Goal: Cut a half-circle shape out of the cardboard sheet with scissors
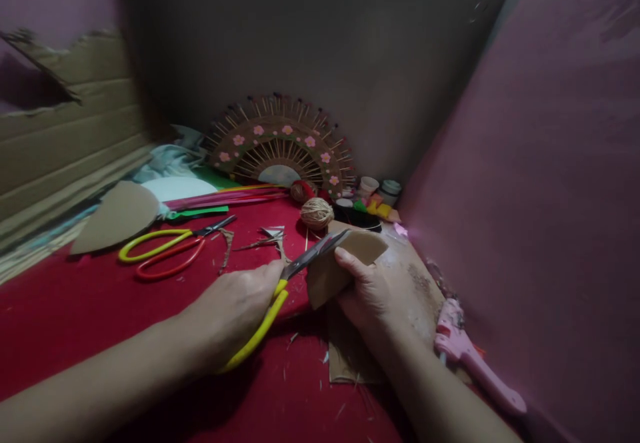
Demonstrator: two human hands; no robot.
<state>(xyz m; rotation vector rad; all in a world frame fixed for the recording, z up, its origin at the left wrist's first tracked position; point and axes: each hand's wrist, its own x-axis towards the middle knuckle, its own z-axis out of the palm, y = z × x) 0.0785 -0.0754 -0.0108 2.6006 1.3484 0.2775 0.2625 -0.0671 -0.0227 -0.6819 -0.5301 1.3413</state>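
Note:
My left hand [245, 306] is closed round the yellow handles of a pair of scissors [257, 330]. The blades lie at the upper left edge of a curved piece of brown cardboard [327, 273]. That piece is pinched in my right hand [367, 290], with the thumb on its front face and the other fingers hidden behind it. Beneath my right hand, a larger flat cardboard sheet [350, 356] rests on the red cloth [200, 343]. Thin cardboard offcuts [227, 250] lie to the left of the blades.
Another pair of scissors [173, 246] with yellow and red handles lies at left, near a cardboard fan shape [120, 213]. A twine ball [317, 213] sits before a flower-decorated fan [280, 133]. A pink glue gun [475, 356] lies by the right wall [545, 216].

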